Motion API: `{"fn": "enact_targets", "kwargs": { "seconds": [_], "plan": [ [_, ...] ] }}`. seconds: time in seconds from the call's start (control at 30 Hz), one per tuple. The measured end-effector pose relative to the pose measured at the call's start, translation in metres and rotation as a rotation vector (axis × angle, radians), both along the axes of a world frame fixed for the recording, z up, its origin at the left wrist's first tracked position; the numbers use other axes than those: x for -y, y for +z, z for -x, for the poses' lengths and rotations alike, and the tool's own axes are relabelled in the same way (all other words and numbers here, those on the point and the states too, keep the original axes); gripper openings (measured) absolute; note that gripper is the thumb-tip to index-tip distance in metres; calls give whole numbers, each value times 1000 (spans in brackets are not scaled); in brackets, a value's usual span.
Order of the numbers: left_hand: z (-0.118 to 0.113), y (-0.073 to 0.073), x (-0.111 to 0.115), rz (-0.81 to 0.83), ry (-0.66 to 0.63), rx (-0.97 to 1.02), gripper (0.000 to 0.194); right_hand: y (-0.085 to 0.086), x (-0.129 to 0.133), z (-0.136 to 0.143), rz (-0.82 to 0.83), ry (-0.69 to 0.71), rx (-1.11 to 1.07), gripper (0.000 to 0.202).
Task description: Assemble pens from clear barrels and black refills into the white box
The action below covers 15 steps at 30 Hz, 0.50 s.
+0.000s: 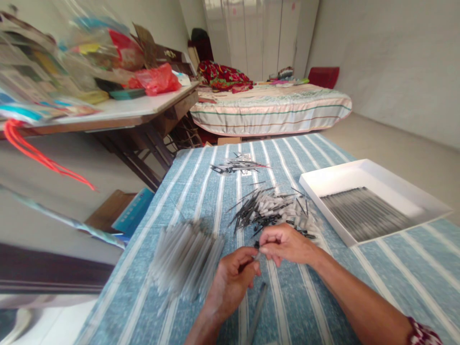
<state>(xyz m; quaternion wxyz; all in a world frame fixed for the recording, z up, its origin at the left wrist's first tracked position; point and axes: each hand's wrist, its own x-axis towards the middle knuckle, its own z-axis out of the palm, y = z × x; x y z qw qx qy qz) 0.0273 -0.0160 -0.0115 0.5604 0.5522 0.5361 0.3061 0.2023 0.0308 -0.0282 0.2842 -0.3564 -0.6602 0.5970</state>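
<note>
In front of me, my left hand (237, 275) is closed around a slim greyish piece with a dark end (256, 245). My right hand (283, 243) pinches the same piece near its dark end; the fingers hide most of it. Just below the hands a grey translucent tube (257, 311) lies on the cloth. To the left is a thick pile of similar grey tubes (189, 258), blurred. Beyond my right hand spreads a heap of small black and clear-white slim parts (273, 206).
A white open box (332, 211) on the right holds a row of dark slim sticks (364, 211). Farther back lies a smaller pile of thin dark pieces (239, 166). Striped blue cloth (201, 187) covers the table. A cluttered side table (143, 108) and a bed (273, 112) stand beyond.
</note>
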Motion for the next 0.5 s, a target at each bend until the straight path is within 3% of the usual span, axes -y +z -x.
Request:
{"fn": "enact_targets", "kwargs": {
  "seconds": [0.13, 0.3, 0.43, 0.5],
  "plan": [
    [-1, 0, 0, -11, -3, -7, 12, -1, 1, 1, -31, -20, 108, 40],
    [-1, 1, 0, -17, -6, -3, 12, -1, 0, 2, 19, -2, 29, 23],
    [0, -2, -1, -30, -8, 6, 12, -2, 1, 3, 10, -31, 102, 41],
    [0, -5, -1, -34, -5, 13, 14, -3, 1, 3, 10, -31, 79, 34]
  ]
}}
